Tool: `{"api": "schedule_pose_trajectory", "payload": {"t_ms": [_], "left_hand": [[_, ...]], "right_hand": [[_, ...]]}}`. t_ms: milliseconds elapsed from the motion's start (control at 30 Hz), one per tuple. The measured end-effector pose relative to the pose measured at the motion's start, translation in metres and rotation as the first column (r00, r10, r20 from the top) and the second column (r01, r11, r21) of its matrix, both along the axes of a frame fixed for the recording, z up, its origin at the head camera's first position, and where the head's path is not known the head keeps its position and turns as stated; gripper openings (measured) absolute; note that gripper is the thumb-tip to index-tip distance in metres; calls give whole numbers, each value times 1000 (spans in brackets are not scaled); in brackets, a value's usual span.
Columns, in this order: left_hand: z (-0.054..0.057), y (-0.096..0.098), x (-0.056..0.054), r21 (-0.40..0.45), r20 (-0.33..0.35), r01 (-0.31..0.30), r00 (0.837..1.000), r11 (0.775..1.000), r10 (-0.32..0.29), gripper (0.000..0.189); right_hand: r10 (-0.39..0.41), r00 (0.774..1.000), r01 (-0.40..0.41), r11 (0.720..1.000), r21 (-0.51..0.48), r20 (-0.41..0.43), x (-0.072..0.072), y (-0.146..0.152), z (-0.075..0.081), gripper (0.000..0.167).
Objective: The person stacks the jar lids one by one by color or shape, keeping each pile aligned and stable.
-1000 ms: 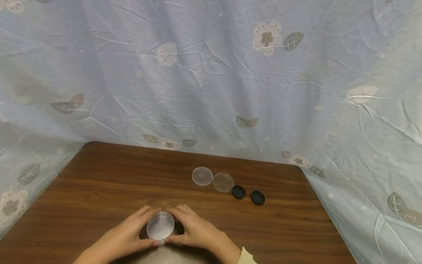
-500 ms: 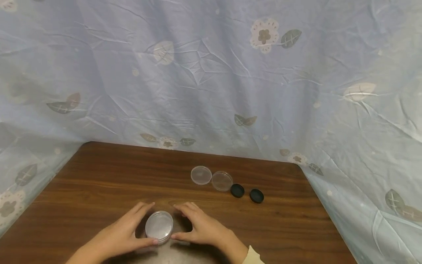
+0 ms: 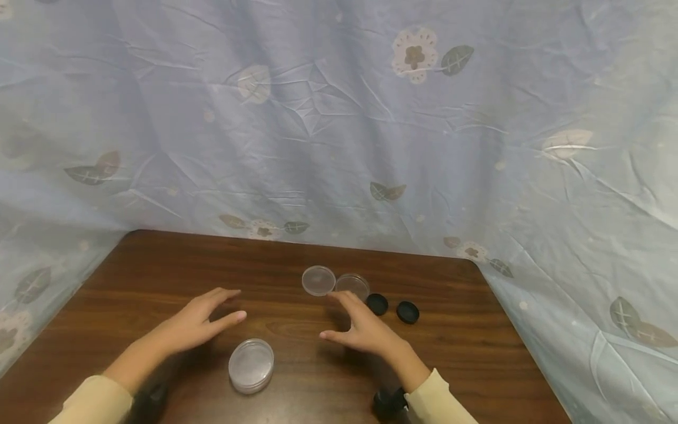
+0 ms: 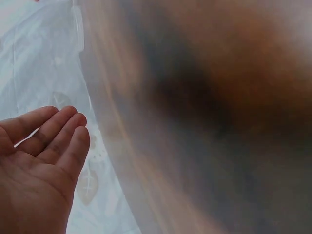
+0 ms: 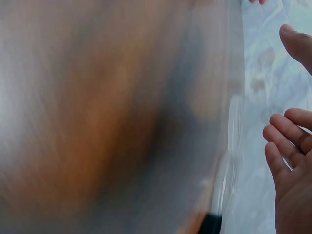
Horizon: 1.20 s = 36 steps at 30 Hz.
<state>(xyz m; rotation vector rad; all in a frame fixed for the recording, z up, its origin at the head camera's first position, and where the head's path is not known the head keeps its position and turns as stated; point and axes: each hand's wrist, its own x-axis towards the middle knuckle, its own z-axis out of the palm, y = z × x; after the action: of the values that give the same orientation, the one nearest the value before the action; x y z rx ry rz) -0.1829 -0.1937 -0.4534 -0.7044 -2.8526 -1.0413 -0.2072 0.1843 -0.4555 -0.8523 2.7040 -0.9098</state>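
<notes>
A clear, round, shallow plastic dish (image 3: pixel 251 365) with stacked rims stands on the wooden table near its front. Up and left of it hovers my left hand (image 3: pixel 198 321), fingers extended and holding nothing; the left wrist view shows its bare palm (image 4: pixel 41 170). My right hand (image 3: pixel 365 330) reaches farther out with thumb and fingers spread, also holding nothing. Its fingertips overlap the near edge of a clear round dish (image 3: pixel 352 284) in the head view. Beside that lies a flat clear disc (image 3: pixel 318 281). Two black round caps (image 3: pixel 377 304) sit to the right of them.
The brown wooden table (image 3: pixel 212 259) ends at a hanging pale blue cloth (image 3: pixel 318 147) with leaf and flower prints, which also closes off both sides. Dark wrist gear (image 3: pixel 389 403) shows under the right sleeve. The table is badly blurred in both wrist views.
Both hands have let go of the front dish, which stays on the table. They have moved apart and away from me, the right one toward the clear discs at the back.
</notes>
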Motion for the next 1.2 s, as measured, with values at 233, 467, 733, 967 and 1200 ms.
{"api": "schedule_pose_trajectory", "payload": {"t_ms": [233,467,733,967,1200], "left_hand": [[1,15,-37,-33,-8,62,998,998,-62,76],[-11,39,-75,-47,50,113,993,993,-110,86],[-11,69,-106,-117,123,149,983,982,-135,89],[-6,92,-122,-173,171,177,974,969,-148,89],[-7,111,-130,-201,189,179,972,963,-142,84]], "right_hand": [[-68,998,68,998,4,15,-30,16,3,97],[-121,993,121,992,37,2,-53,14,-2,97],[-163,986,161,985,68,21,-71,8,-8,93],[-149,989,146,984,98,19,-87,-1,-10,92],[-125,992,122,980,159,9,-96,-13,-10,93]]}}
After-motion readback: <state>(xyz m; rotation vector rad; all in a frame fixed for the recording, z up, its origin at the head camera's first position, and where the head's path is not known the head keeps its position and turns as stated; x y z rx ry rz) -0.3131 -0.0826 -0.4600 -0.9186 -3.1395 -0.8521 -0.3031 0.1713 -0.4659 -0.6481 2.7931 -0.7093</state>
